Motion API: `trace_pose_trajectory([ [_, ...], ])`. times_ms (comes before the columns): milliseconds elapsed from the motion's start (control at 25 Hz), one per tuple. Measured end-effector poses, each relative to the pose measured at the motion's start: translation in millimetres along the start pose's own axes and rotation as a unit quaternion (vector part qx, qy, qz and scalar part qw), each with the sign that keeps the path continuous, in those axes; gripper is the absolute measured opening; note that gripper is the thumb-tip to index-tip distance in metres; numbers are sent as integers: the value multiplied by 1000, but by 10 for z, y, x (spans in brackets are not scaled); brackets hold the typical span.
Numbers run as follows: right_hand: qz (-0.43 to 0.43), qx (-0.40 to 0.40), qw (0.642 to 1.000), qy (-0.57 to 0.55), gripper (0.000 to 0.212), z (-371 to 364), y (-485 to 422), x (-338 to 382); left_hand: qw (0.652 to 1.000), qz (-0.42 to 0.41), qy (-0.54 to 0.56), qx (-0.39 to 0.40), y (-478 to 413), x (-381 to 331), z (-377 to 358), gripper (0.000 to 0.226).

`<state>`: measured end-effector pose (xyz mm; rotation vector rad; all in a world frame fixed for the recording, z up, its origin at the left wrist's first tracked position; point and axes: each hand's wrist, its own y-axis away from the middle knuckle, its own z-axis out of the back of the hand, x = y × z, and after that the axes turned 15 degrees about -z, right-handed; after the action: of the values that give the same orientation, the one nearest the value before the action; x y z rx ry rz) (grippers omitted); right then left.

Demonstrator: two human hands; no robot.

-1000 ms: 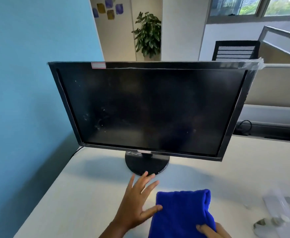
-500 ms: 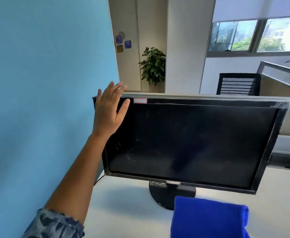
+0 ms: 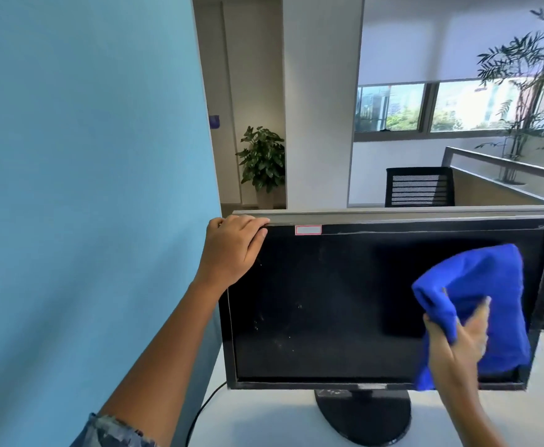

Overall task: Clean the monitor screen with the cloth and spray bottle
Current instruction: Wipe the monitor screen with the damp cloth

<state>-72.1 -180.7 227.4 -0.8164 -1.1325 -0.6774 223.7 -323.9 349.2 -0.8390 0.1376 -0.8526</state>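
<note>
White desk beside blue wall; left grip around top corner of monitor, right grip around blue cloth.

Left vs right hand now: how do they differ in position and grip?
The left hand grips the monitor at its top-left corner, fingers curled over the top edge. The right hand grips the blue cloth in front of the monitor's right side. The left hand sits high, while the right hand is lower, near the bottom right. The left hand looks sharp, while the right hand is motion-blurred. Both are bare and curled round something.
</note>
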Motion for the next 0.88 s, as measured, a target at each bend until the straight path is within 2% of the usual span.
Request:
trace_pose_trajectory([
  [120, 111, 91, 972, 188, 78, -523, 307, 18, 1000, -12, 16, -1, 51, 12, -18, 35],
  [200, 151, 81, 958, 231, 90, -654, 355, -109, 999, -14, 28, 6, 59, 28, -19, 38],
  [280, 187, 73, 958, 203, 90, -702, 394, -170, 999, -20, 36, 12, 67, 41, -13, 40],
  [360, 152, 43, 977, 147, 81, -690, 301, -122, 999, -34, 40, 16, 78, 48, -8, 41],
  [440, 126, -26, 984, 122, 79, -720, 211, -59, 998, -48, 48, 18, 100, 68, 5, 43],
  [520, 130, -94, 977, 140, 85, -793, 113, -8, 996, -66, 53, 25, 117, 93, 27, 48],
  [640, 147, -142, 961, 185, 89, -868, -40, 80, 994, -92, 54, 36, 134, 136, 45, 53],
  [720, 159, -161, 955, 192, 89, -915, -103, 150, 993, -93, 56, 44, 139, 141, 47, 55],
  [880, 160, -126, 960, 190, 90, -1140, 19, 310, 993, -76, 84, 43, 126, 132, 56, 57],
])
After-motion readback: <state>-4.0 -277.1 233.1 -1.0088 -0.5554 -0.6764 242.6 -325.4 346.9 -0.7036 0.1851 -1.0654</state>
